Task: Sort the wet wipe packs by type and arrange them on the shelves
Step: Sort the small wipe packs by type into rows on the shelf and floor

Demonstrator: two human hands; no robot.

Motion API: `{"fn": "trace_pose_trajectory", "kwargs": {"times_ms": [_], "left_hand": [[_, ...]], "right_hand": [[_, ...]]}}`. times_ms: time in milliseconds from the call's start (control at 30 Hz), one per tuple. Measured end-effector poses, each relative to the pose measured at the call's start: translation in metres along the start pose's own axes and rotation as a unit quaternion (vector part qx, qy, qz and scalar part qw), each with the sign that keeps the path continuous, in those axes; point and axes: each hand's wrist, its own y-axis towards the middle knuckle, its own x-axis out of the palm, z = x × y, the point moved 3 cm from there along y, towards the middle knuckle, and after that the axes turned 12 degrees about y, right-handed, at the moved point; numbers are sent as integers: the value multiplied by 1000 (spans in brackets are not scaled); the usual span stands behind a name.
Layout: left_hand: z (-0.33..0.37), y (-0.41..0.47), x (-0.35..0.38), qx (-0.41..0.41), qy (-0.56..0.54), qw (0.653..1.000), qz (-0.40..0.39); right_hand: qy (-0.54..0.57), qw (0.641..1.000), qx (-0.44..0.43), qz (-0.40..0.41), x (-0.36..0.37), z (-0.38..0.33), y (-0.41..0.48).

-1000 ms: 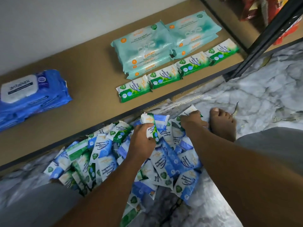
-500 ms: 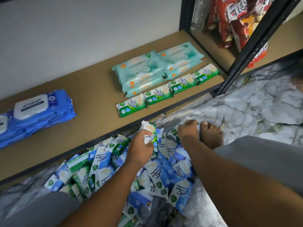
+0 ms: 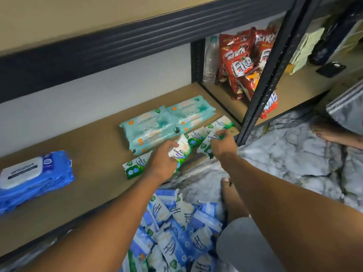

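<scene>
Left hand (image 3: 163,161): I am watching its fingers gripping a green-and-white pine wipe pack (image 3: 179,149) over the brown shelf board (image 3: 94,154).
Right hand (image 3: 223,144): fingers pinching a second green-and-white pack (image 3: 206,143) lying in the shelf row.

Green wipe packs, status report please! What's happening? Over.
Left hand grips a green pack above the shelf edge. Right hand holds a second green pack by the row. Nothing blocking the row. Over.

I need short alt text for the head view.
Left hand grips a green Pine wipe pack, the right hand a second green pack, over the shelf row near teal packs; blue packs lie piled on the floor.
</scene>
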Motion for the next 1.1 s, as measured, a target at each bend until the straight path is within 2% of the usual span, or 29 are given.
{"fn": "trace_pose_trajectory", "kwargs": {"times_ms": [300,533,667,767,867,1100], "left_hand": [[44,81,28,21,60,998,-19],[48,119,45,-10,62,998,-5],[48,126,57,13,89,996,1],[43,120,67,79,229,969,42],[41,112,73,107,305,945,47],[45,111,73,125,300,944,48]], "right_hand": [[83,996,24,21,-5,-8,74],[127,991,18,47,1,-3,109],[87,994,22,57,7,4,119],[12,998,21,65,12,13,120],[-25,997,19,63,13,20,118],[-76,996,-22,40,9,22,122]]}}
